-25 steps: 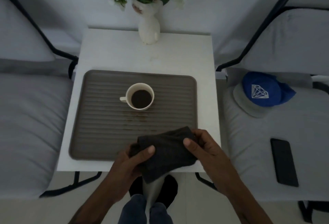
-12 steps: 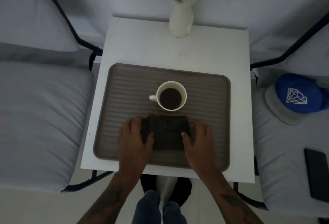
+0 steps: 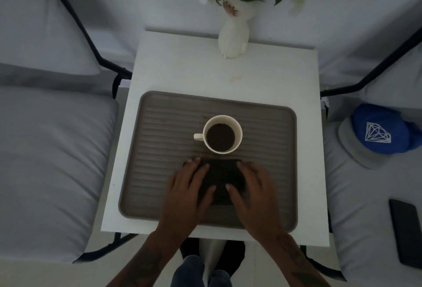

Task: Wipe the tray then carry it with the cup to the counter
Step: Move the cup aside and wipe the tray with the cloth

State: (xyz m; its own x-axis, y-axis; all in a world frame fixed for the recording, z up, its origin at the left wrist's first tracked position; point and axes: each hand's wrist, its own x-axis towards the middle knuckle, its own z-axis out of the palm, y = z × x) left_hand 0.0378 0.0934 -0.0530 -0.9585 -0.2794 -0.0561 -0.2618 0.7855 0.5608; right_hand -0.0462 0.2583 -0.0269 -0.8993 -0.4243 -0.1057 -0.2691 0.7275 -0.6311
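White side table (image 3: 182, 74) stuff: tray (image 3: 159, 149) is being wiped, dark cloth (image 3: 219, 179) pressed flat under left hand (image 3: 187, 186) and right hand (image 3: 253, 186), cup (image 3: 222, 135) just beyond the fingertips, so care's needed next.

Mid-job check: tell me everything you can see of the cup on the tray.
The cup is a cream, ceramic-looking mug standing upright near the middle of the ribbed grey-brown tray. Its small handle points left. It holds dark liquid, well below the rim. Only the tray touches it; the dark cloth under both hands lies just in front, apparently not touching it.
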